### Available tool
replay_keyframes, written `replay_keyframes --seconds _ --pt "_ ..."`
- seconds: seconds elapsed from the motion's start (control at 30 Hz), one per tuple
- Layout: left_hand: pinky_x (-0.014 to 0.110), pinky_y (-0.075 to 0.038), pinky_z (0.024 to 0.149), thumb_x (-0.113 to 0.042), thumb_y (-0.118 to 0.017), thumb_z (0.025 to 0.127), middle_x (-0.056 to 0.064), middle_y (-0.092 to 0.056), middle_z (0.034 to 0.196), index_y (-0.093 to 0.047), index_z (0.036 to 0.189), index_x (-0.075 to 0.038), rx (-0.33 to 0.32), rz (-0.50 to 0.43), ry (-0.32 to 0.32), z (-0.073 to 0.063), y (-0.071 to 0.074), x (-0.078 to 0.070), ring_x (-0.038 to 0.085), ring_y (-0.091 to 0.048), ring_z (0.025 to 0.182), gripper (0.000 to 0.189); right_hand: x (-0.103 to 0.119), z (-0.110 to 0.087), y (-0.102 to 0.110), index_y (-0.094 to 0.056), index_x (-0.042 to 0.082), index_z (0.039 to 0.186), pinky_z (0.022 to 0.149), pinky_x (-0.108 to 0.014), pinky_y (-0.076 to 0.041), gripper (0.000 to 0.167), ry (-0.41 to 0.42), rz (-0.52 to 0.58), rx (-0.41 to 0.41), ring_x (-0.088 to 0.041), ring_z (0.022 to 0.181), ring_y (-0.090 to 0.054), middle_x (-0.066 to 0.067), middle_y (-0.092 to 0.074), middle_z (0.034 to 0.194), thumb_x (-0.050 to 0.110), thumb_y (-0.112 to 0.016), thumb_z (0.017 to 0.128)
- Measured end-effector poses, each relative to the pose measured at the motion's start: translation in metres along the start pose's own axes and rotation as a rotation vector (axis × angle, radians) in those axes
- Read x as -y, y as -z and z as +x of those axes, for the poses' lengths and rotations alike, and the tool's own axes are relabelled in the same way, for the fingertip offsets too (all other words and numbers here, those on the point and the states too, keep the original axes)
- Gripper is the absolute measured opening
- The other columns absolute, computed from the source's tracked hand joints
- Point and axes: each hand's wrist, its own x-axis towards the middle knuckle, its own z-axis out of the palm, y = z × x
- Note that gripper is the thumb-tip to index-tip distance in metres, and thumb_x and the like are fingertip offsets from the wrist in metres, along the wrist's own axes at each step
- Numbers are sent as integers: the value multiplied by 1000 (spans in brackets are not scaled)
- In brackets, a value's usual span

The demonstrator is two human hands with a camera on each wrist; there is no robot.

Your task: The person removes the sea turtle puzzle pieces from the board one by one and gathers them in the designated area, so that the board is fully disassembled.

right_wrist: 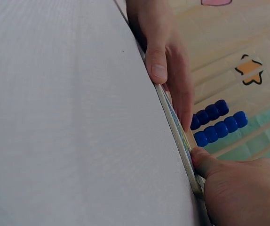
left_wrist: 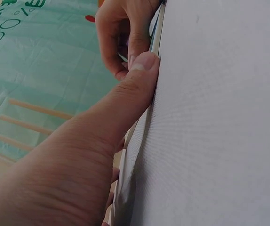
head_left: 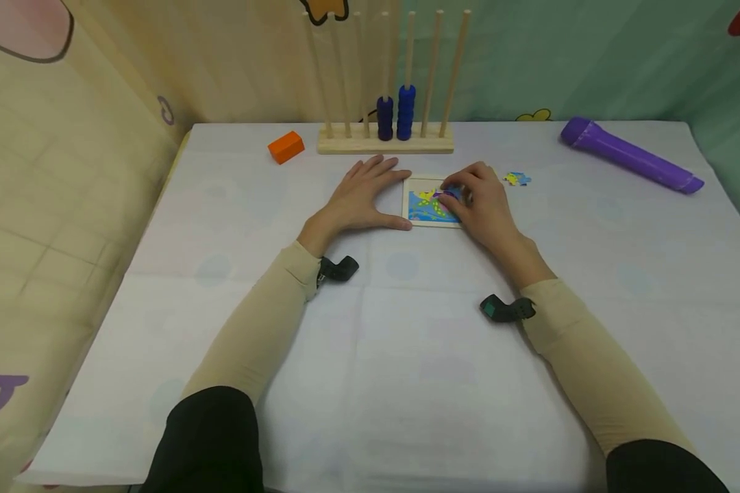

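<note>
A small picture puzzle [head_left: 430,211] in a pale wooden frame lies on the white-covered table, showing blue, yellow and green. My left hand [head_left: 365,200] is spread at its left side, with the thumb at the near left corner and the fingertips by the far left corner. Over the puzzle's right part, my right hand [head_left: 486,209] pinches a purple puzzle piece [head_left: 447,194] between thumb and fingers, against the picture. That hand hides the frame's right edge. Just right of it lies a loose blue-and-yellow puzzle piece [head_left: 517,179], or several close together.
Behind the puzzle stands a wooden peg rack [head_left: 345,146] with upright rods and blue beads [head_left: 405,113] on two of them. An orange block [head_left: 286,147] lies to its left. A purple flashlight-shaped tube [head_left: 632,155] lies at the far right.
</note>
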Motion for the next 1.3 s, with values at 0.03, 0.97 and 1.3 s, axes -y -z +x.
replay_keyframes --seconds 0.03,0.97,1.3 --pt "47 5 134 -74 -76 81 1 -20 177 -38 164 -32 3 -1 2 0 0 0 25 -3 166 100 0 1 0 -73 3 114 82 -38 -39 24 -3 -7 8 -31 98 -51 -17 -54 111 21 -76 99" --pt "49 3 134 -75 -77 79 2 -21 177 -41 162 -35 -1 -9 -7 -1 -4 0 27 -4 166 99 -6 3 -6 -64 3 107 89 -44 -40 24 -33 -15 20 -35 109 -47 -18 -52 116 22 -76 100" --pt "49 4 134 -75 -76 80 2 -20 177 -39 163 -35 -11 -5 -15 0 -4 0 26 -2 166 100 -8 6 -2 -64 1 123 96 -48 -41 33 9 4 -43 -36 113 -50 -20 -61 119 19 -77 98"
